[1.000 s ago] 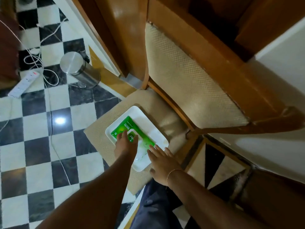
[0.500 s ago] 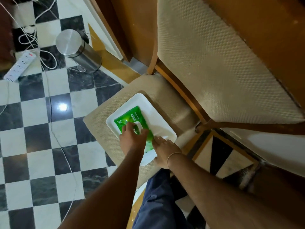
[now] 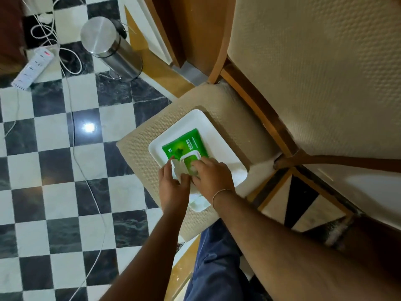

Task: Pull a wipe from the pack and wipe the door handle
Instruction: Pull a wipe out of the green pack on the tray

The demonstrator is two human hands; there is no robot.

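A green wipe pack [image 3: 184, 144] lies flat on a white rectangular tray [image 3: 219, 135] that sits on a beige chair seat [image 3: 138, 153]. My left hand [image 3: 173, 190] grips the pack's white flip lid [image 3: 176, 170] and holds it raised toward the left. My right hand [image 3: 211, 178] lies over the near half of the pack, fingertips bent down at the uncovered opening. Whether those fingers pinch a wipe is hidden. No door handle is in view.
The padded chair back [image 3: 314, 72] rises on the right. On the checkered floor to the left stand a steel pedal bin [image 3: 108, 44] and a white power strip [image 3: 32, 68] with trailing cables [image 3: 73, 131]. A wooden door frame [image 3: 173, 29] runs behind the chair.
My left hand has flipped the pack's lid up and now holds it. My right hand slid from the pack's near edge onto the opening. The camera moved closer.
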